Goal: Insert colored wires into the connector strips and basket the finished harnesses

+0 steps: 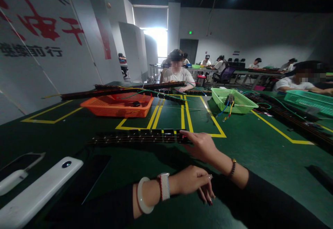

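A long row of black blocks with small shiny metal spots (135, 136) lies across the green table in front of me. At its right end, my right hand (201, 146) has its fingers closed on the last block, which they partly cover. A small red spot shows beside the fingertips. Nearer to me, my left hand (194, 182) hangs over the table with fingers loosely bent down and apart. I see nothing in it. The left wrist bears a watch and a pale bangle.
An orange basket (117, 110) stands behind the row, with long dark strips (125, 89) and wires across its back. A green basket (235, 105) holds a black part with coloured wires. A white device (44, 191) lies at the left. A person (177, 71) sits opposite.
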### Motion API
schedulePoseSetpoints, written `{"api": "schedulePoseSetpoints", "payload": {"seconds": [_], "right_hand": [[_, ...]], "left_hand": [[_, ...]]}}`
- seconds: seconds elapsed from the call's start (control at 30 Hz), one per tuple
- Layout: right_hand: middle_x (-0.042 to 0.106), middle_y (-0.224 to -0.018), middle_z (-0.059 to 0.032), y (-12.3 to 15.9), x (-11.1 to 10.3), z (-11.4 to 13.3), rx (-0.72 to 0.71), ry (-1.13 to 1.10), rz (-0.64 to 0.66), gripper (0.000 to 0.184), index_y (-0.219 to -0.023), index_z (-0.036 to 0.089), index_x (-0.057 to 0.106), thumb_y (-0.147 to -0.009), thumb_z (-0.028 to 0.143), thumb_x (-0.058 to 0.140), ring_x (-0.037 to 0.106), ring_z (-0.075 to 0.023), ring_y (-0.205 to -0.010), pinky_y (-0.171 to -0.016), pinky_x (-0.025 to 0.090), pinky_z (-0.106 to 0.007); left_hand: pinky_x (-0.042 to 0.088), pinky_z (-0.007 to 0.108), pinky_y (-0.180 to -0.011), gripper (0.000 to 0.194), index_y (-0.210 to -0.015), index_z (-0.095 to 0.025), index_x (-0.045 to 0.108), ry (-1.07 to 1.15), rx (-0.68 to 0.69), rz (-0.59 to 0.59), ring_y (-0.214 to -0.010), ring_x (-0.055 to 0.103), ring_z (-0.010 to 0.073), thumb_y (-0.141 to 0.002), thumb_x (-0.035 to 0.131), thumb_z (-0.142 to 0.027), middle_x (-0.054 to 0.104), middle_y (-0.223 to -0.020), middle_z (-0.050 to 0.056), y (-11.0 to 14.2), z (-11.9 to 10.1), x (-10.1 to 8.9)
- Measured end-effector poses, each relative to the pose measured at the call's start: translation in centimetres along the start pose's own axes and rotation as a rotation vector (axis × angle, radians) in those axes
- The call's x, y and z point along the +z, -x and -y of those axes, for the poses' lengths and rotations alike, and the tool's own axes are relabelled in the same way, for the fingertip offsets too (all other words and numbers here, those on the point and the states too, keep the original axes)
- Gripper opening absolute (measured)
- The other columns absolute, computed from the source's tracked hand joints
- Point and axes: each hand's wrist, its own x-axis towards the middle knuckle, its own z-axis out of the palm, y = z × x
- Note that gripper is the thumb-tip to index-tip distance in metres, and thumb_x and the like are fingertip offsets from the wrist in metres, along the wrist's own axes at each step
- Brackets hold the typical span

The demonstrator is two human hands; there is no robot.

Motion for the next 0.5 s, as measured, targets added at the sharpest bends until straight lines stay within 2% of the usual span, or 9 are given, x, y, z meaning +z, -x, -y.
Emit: {"api": "schedulePoseSetpoints", "payload": {"seconds": [0.17,0.23,0.33,0.4,0.43,0.5], "right_hand": [[0.070,-0.081,-0.0046,4.8,-5.6,-6.0,-0.169,0.321,-0.289,0.041,-0.127,0.018,0.056,-0.087,0.027,0.053,0.061,-0.0142,-0.062,-0.060,0.042,-0.026],[0.069,-0.076,-0.0021,7.5,-8.0,-8.6,-0.161,0.430,-0.383,0.050,-0.133,0.020,0.049,-0.085,0.028,0.059,0.060,-0.0136,-0.057,-0.058,0.043,-0.026],[0.065,-0.065,-0.0004,11.9,-11.1,-12.2,-0.028,0.593,-0.493,0.058,-0.135,0.025,0.048,-0.081,0.039,0.065,0.057,-0.0138,-0.049,-0.049,0.041,-0.026],[0.061,-0.058,-0.0005,14.7,-12.6,-14.1,0.092,0.723,-0.559,0.058,-0.134,0.028,0.049,-0.081,0.050,0.061,0.052,-0.0146,-0.041,-0.041,0.036,-0.027],[0.063,-0.059,-0.0020,15.8,-13.3,-15.1,0.153,0.755,-0.597,0.058,-0.132,0.029,0.051,-0.081,0.057,0.057,0.052,-0.0155,-0.041,-0.040,0.035,-0.027],[0.070,-0.077,-0.0063,17.5,-14.2,-16.8,0.354,0.762,-0.643,0.060,-0.128,0.032,0.055,-0.079,0.068,0.049,0.059,-0.0185,-0.050,-0.041,0.038,-0.028]], "left_hand": [[0.050,0.030,-0.058,0.056,-0.070,-0.011,0.057,0.037,0.006,-0.011,-0.060,0.062,0.0160,-0.075,0.053,-0.067,0.063,-0.067,0.009,0.2,-0.2,0.0],[0.050,0.032,-0.062,0.057,-0.073,-0.010,0.057,0.031,-0.010,-0.006,-0.062,0.063,0.0161,-0.075,0.053,-0.067,0.064,-0.071,0.010,0.3,-0.4,-0.1],[0.051,0.035,-0.068,0.055,-0.077,-0.010,0.058,0.007,-0.032,-0.003,-0.067,0.064,0.0158,-0.078,0.052,-0.065,0.066,-0.077,0.011,0.4,-0.9,-0.3],[0.051,0.035,-0.069,0.054,-0.078,-0.010,0.058,0.000,-0.033,0.000,-0.069,0.064,0.0162,-0.079,0.051,-0.063,0.066,-0.079,0.011,0.5,-1.1,-0.3],[0.051,0.034,-0.068,0.054,-0.078,-0.010,0.058,-0.001,-0.031,0.000,-0.069,0.064,0.0164,-0.080,0.051,-0.063,0.066,-0.080,0.011,0.5,-1.2,-0.2],[0.051,0.034,-0.066,0.054,-0.076,-0.009,0.057,-0.002,-0.025,-0.010,-0.068,0.064,0.0166,-0.079,0.052,-0.063,0.065,-0.078,0.011,0.5,-1.4,-0.1]]}}
